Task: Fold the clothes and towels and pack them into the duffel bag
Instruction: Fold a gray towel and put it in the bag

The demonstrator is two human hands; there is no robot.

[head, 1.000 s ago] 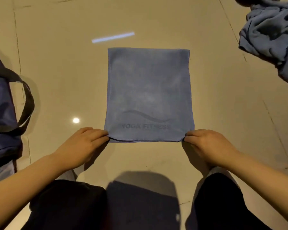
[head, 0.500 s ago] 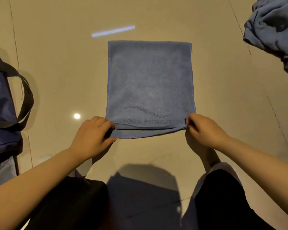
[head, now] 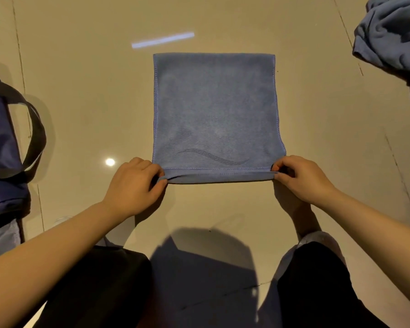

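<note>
Both near corners of towel (head: 216,110) pinched, left hand (head: 133,185) and right hand (head: 303,178); probably soft, light, floppy; best gripped at corners.

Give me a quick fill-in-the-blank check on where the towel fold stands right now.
1. Each hand pinches a near ____ of the blue towel.
2. The duffel bag lies at the ____ edge of the view.
3. The crumpled clothes lie at the far ____.
4. The left hand and right hand hold the towel's ____ edge.

Missing words: corner; left; right; near
</note>
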